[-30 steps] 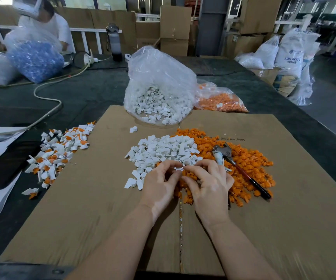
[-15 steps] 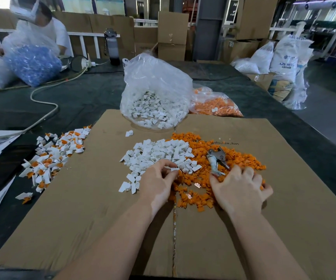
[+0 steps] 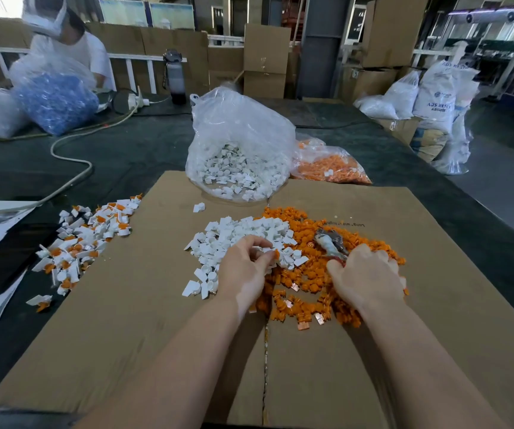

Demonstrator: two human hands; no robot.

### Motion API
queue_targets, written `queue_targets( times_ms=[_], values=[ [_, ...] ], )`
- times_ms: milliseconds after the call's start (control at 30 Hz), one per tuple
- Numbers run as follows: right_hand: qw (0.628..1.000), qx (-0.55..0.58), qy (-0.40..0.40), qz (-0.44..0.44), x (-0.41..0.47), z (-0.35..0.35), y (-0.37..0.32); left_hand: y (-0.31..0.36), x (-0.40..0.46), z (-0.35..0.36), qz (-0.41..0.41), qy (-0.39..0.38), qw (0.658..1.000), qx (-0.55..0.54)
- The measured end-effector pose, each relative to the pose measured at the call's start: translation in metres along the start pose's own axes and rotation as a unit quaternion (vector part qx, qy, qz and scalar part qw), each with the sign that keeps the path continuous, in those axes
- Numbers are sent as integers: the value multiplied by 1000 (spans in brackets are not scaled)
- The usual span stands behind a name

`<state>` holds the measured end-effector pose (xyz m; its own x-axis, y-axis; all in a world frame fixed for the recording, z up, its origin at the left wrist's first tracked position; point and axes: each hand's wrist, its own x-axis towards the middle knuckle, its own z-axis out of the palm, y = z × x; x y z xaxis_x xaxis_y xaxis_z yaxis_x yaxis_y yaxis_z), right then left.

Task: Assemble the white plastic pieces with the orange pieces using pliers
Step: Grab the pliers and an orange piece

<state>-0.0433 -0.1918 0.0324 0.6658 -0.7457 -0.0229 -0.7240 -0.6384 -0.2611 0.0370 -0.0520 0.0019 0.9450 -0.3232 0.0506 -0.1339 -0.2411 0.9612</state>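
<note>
I count two loose heaps on the brown cardboard sheet (image 3: 435,305): small white plastic pieces (image 3: 243,230) and orange plastic pieces (image 3: 305,274). My left hand (image 3: 245,269) pinches one white-and-orange piece (image 3: 272,252); my right hand (image 3: 365,277) grips the metal pliers (image 3: 330,243) on the orange heap.

A white sack (image 3: 438,97), right of the clear bag of white pieces (image 3: 238,147), reads "ABS RESIN"; print on the cardboard sheet (image 3: 435,274) is illegible.

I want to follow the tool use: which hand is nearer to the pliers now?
Right. The right hand lies over the handles of the pliers; the left hand is further left, pinching a white-and-orange piece.
</note>
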Motion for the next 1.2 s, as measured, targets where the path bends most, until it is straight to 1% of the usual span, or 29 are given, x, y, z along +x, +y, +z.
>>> queue_targets(
  times_ms=[100, 133, 200, 300, 367, 467, 533, 733, 933, 1067, 1133, 1200],
  values=[
    [992, 89, -15, -88, -2, -6, 1, 7, 4, 0, -28, 4, 998, -59],
    [985, 130, -35, -113, -4, -9, 0, 9, 5, -1, -37, 6, 996, -80],
    [958, 226, -105, -140, -10, -14, -3, 13, 8, -2, -59, 12, 991, -116],
    [908, 330, -224, -128, -16, -20, -6, 15, 12, -6, -86, 24, 983, -158],
    [879, 370, -278, -114, -19, -23, -7, 15, 14, -8, -97, 28, 983, -156],
    [853, 396, -327, -99, -19, -24, -8, 13, 16, -12, -102, 38, 983, -150],
    [843, 397, -349, -98, -18, -24, -10, 11, 16, -14, -110, 43, 982, -150],
    [841, 377, -373, -108, -21, -21, -18, 7, 18, -15, -137, 60, 973, -173],
    [862, 328, -361, -136, -21, -22, -21, 8, 19, -15, -143, 83, 969, -186],
    [860, 336, -358, -139, -23, -21, -20, 10, 19, -15, -144, 86, 967, -190],
    [872, 317, -345, -144, -25, -22, -21, 10, 19, -14, -148, 85, 965, -197],
    [897, 273, -309, -161, -26, -21, -22, 10, 19, -12, -154, 85, 963, -205]
  ],
)
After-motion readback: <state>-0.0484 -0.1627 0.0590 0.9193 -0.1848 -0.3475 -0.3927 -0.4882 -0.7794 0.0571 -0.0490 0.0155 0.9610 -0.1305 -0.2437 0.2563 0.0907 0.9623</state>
